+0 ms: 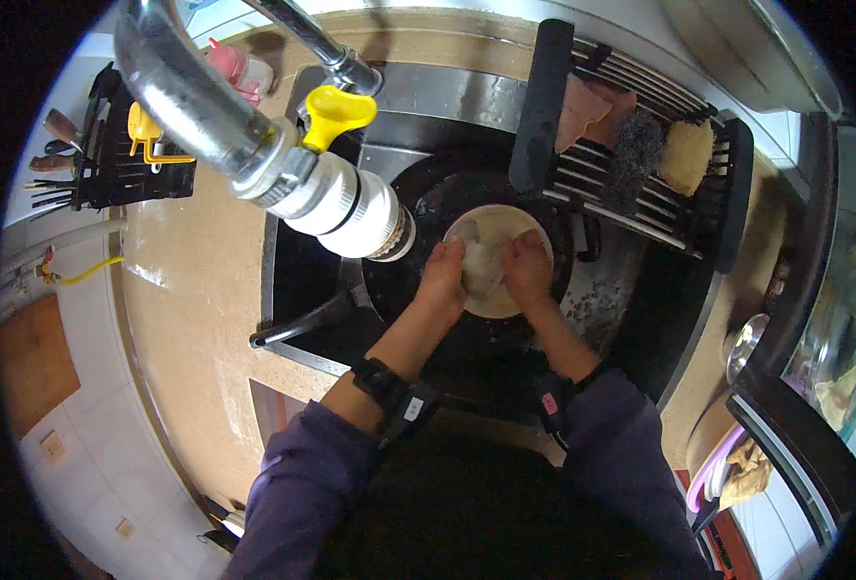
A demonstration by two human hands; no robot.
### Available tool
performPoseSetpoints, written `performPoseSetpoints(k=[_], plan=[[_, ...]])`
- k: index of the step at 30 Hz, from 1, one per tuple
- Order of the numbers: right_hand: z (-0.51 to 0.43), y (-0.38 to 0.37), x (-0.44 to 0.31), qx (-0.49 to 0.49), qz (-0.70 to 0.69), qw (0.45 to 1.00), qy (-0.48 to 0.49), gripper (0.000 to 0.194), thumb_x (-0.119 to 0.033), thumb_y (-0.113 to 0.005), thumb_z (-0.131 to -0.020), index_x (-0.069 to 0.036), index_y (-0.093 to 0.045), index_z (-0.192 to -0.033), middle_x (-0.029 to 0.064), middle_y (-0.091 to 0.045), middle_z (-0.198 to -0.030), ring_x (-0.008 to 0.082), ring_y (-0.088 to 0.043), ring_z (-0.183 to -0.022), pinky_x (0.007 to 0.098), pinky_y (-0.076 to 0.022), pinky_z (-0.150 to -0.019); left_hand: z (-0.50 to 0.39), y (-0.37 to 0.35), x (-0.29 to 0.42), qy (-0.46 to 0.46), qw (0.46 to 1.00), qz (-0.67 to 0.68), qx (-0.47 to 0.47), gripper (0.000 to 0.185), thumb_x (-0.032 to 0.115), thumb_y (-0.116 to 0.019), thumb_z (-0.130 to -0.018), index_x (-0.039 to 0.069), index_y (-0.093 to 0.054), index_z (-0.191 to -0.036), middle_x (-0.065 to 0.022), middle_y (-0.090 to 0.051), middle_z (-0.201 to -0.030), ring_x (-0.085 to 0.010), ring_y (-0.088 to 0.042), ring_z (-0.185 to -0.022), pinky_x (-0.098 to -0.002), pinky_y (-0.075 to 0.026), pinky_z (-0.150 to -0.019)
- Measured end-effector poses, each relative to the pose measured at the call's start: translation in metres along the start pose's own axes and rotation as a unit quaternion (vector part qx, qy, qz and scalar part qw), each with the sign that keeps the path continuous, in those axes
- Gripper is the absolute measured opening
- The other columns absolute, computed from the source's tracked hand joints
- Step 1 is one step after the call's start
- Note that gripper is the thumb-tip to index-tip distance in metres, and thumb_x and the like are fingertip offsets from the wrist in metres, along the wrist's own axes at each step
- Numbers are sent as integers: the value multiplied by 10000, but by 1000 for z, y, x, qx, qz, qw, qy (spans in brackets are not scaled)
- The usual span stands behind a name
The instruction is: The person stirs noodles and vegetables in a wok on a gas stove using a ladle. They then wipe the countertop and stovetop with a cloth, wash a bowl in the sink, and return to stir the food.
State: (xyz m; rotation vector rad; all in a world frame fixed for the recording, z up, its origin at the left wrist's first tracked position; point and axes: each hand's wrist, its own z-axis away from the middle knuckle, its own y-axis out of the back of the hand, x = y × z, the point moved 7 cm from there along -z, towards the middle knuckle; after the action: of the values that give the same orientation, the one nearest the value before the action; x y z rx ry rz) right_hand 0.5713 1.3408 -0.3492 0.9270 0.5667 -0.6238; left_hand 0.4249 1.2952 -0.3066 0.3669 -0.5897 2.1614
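A pale round bowl (497, 306) sits over a dark wok (417, 196) in the metal sink (442, 87). My left hand (442, 277) grips the bowl's left side, with its thumb over the rim. On the other side, my right hand (529, 270) reaches over the rim, its curled fingers inside the bowl. Something whitish and cloudy lies between the hands; blur hides what it is and whether the right fingers hold it. The wok's long handle (305, 319) points left across the sink's edge.
A large faucet (355, 210) with a yellow lever (337, 112) hangs at upper left, close to the wok. A rack (544, 109) spans the sink's right, bearing cloths (591, 112), a steel wool scrubber (635, 152) and a sponge (688, 156). Knives (62, 130) stand in a holder at far left.
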Motion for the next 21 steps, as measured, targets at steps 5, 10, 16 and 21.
performPoseSetpoints(k=[5,10,16,21], plan=[[16,-22,24,126,-139,982,15,301,-160,-514,-860,-68,-501,-1147,172,-495,-1170,312,-502,-1057,430,-445,-788,-2,24,-7,43,995,-66,55,385,400,-508,-890,198,-414,-1204,-49,-520,-967,-237,-546,-944,-378,-478,-728],[65,-34,-36,-97,-258,961,14,270,-153,-529,-876,-74,-488,-1131,106,-504,-1137,245,-515,-1023,394,-461,-819,-20,20,-35,106,986,103,-79,452,394,-513,-887,141,-405,-1246,-75,-536,-1045,-266,-546,-950,-406,-488,-739],[84,-17,-90,-36,-107,988,109,265,-218,-551,-865,-73,-492,-1079,100,-522,-1090,255,-544,-960,371,-441,-818,2,8,-28,110,991,76,-23,439,364,-484,-905,85,-431,-1239,-85,-515,-1147,-213,-519,-1024,-411,-454,-845],[13,-16,11,79,-269,958,-67,311,-226,-540,-855,-71,-485,-1119,144,-485,-1193,294,-549,-987,402,-485,-745,11,8,0,11,999,-36,12,481,367,-555,-868,134,-400,-1260,-91,-493,-1119,-231,-506,-974,-370,-482,-728]])
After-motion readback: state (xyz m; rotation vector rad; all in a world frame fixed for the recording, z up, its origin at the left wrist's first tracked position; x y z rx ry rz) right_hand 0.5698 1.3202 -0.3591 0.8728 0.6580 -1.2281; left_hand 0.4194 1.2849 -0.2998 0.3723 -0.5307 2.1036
